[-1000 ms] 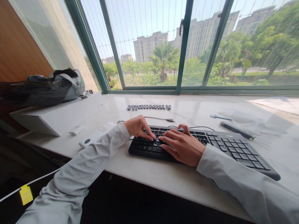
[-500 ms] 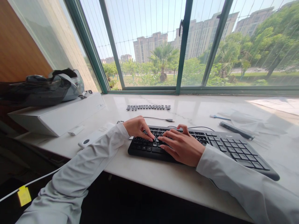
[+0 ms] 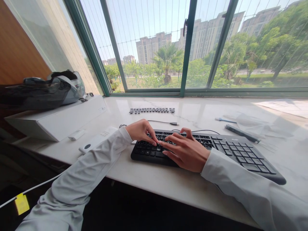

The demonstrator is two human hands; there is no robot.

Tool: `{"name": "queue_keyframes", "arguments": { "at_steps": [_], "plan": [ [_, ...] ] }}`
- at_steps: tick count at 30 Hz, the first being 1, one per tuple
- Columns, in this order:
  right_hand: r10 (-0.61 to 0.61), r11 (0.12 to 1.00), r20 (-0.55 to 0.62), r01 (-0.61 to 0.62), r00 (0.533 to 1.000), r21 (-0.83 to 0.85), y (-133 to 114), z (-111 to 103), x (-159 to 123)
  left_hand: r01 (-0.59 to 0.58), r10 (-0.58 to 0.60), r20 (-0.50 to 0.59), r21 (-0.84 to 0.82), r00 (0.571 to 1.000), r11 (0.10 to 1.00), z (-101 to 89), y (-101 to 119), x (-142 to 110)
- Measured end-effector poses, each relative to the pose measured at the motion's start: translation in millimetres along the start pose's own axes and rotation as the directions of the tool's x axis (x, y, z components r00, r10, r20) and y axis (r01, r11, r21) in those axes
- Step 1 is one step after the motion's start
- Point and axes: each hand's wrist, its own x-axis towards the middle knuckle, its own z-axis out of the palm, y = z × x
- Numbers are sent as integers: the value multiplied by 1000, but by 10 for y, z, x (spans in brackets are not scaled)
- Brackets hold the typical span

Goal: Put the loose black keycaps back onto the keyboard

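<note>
A black keyboard [image 3: 243, 150] lies on the white counter, with several bare key sockets in its upper rows and on its right part. My left hand [image 3: 143, 132] is over its left part, thumb and forefinger pinched together low at the keys. Whatever lies between those fingertips is too small and hidden to make out. My right hand [image 3: 186, 149] rests over the middle of the keyboard with its fingers spread, and the forefinger tip meets the left fingertips. Loose black keycaps [image 3: 152, 110] stand in rows on the counter behind the keyboard.
A cable with a USB plug [image 3: 174, 124] lies behind the keyboard. To the right are a dark slim bar-shaped object [image 3: 242, 133], a blue-handled tool [image 3: 226, 120] and clear plastic wrapping [image 3: 255, 123]. A white box [image 3: 57, 118] carrying a dark bag [image 3: 48, 89] stands left, near a white power strip [image 3: 96, 141].
My right forefinger has moved slightly left and now touches the fingertips of my left hand. The left hand keeps its pinch at nearly the same place. The view has shifted slightly.
</note>
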Motion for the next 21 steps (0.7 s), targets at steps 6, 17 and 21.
{"name": "queue_keyframes", "arguments": {
  "at_steps": [6,17,21],
  "plan": [
    [12,999,4,-12,1000,30,-18,21,2,54,-54,-1,-77,999,996,8,44,8],
    [17,999,10,-17,1000,37,-18,32,2,204,-200,43,-109,979,973,16,26,21],
    [27,999,22,-27,999,28,-22,37,11,223,-220,37,-99,975,970,33,33,34]
  ]
}}
